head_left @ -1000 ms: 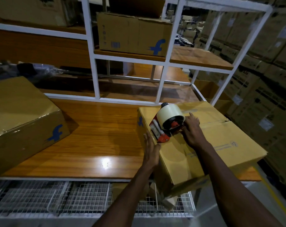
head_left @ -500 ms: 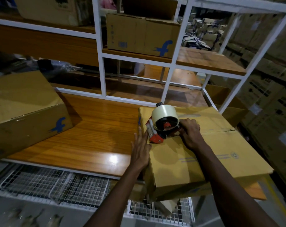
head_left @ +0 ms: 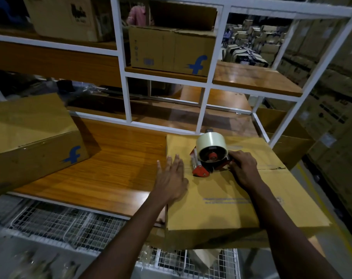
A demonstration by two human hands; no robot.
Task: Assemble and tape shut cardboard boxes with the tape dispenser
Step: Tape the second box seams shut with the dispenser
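Head view: box (head_left: pixel 227 194) on worktop (head_left: pixel 110 168), right end overhanging. Flap seam runs left–right across its top. Right hand (head_left: pixel 242 168) grips dispenser (head_left: pixel 208 156) handle, tool sitting on seam near left end. Left hand (head_left: pixel 171 176) flat, fingers straight, pressing top just left of dispenser. Judgement: pull goes rightward along seam.

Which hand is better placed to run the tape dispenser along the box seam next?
Right. The right hand grips the tape dispenser on the seam; the left hand lies flat on the box.
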